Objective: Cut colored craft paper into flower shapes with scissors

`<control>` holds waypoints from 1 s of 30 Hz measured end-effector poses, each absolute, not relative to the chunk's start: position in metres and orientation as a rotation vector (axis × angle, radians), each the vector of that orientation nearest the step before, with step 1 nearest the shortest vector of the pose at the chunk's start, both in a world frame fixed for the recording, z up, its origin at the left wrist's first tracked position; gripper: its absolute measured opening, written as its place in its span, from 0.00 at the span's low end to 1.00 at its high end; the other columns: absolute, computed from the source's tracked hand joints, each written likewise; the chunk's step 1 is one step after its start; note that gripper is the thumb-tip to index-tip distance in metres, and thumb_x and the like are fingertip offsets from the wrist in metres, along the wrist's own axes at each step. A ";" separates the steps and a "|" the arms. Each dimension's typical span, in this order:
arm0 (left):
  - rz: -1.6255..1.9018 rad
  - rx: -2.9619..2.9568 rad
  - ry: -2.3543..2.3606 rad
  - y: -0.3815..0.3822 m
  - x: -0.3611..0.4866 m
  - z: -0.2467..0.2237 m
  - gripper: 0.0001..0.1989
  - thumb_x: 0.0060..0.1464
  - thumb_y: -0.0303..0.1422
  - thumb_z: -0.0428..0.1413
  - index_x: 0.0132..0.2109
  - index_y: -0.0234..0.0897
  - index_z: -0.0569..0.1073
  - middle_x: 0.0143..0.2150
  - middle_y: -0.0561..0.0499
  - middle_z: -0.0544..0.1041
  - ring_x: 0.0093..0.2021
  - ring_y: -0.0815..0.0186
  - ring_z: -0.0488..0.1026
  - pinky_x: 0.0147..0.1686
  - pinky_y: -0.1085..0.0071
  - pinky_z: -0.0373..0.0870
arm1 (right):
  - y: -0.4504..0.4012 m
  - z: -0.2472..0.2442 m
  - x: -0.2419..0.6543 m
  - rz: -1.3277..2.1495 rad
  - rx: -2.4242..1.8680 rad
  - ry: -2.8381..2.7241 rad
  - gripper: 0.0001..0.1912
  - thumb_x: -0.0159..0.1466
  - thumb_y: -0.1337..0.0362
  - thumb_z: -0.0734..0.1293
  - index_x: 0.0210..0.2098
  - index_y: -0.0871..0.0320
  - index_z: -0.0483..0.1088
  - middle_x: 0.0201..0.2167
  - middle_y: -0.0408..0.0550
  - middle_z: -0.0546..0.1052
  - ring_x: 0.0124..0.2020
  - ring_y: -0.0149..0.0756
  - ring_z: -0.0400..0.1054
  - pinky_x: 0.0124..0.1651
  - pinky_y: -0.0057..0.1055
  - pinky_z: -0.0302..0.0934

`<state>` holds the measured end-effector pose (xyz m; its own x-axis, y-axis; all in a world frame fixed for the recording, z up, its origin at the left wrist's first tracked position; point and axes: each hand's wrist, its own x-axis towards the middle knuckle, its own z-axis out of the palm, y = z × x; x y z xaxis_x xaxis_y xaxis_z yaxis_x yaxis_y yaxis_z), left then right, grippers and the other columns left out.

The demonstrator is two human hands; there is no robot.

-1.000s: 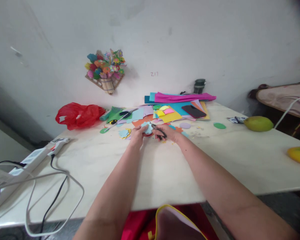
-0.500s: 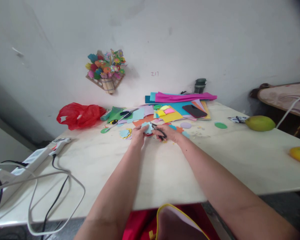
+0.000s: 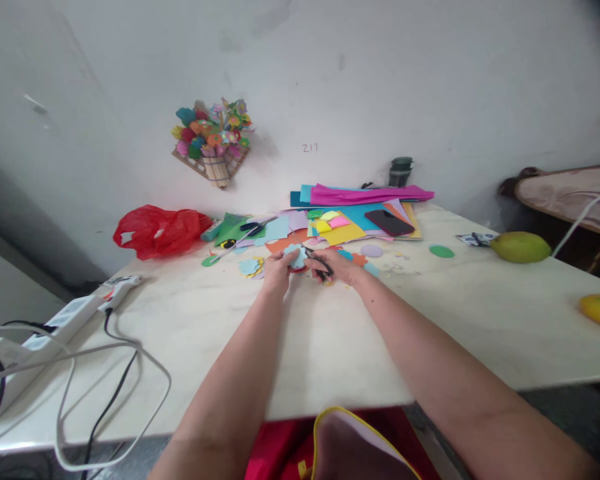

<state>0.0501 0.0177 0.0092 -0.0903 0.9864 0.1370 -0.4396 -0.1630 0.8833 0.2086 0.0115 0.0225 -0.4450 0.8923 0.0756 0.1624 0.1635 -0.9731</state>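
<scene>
My left hand (image 3: 278, 269) pinches a light blue paper flower (image 3: 295, 256) with scalloped edges, above the middle of the table. A red edge shows just beneath the flower; what it belongs to is hard to make out. Black-handled scissors (image 3: 325, 267) are gripped in my right hand (image 3: 339, 265), their blades at the flower's right edge. Left of my hands lies a small pile of cut paper flowers (image 3: 251, 267) in blue and yellow. Orange, blue and lilac cutouts, including a lilac oval (image 3: 371, 251), lie beyond and beside my right hand.
Coloured sheets (image 3: 350, 233) and a phone (image 3: 389, 223) lie at the back. A second pair of scissors (image 3: 250, 228) is near a red plastic bag (image 3: 160, 230). On the left are a power strip (image 3: 70, 320) and looping cables; a green-yellow mango (image 3: 521, 247) sits right.
Almost nothing differs. The blue flower and my two hands have shifted very slightly, with the scissors still at its edge.
</scene>
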 end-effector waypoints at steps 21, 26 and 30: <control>1.593 0.853 0.810 0.015 0.055 0.013 0.13 0.30 0.31 0.69 0.24 0.33 0.74 0.23 0.52 0.74 0.23 0.70 0.70 0.28 0.71 0.65 | 0.009 0.024 0.203 1.383 -0.993 -1.687 0.14 0.57 0.56 0.71 0.29 0.58 0.64 0.17 0.39 0.70 0.15 0.26 0.63 0.12 0.21 0.48; 1.598 0.829 0.810 0.014 0.055 0.013 0.14 0.28 0.31 0.70 0.24 0.33 0.74 0.22 0.53 0.74 0.22 0.70 0.69 0.27 0.72 0.65 | 0.007 0.025 0.202 1.373 -0.994 -1.690 0.15 0.56 0.56 0.72 0.29 0.58 0.63 0.16 0.38 0.69 0.14 0.25 0.62 0.12 0.20 0.48; 1.600 0.828 0.816 0.015 0.055 0.013 0.14 0.28 0.31 0.70 0.24 0.33 0.74 0.22 0.53 0.74 0.22 0.70 0.69 0.26 0.72 0.65 | 0.009 0.024 0.202 1.369 -0.997 -1.692 0.15 0.57 0.56 0.72 0.29 0.58 0.63 0.16 0.37 0.69 0.14 0.25 0.62 0.12 0.20 0.47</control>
<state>0.0553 0.0151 0.0132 -0.1507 0.9841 0.0937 -0.5020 -0.1578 0.8504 0.2022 0.0086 0.0240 -0.4327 0.8990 0.0674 0.1216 0.1322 -0.9837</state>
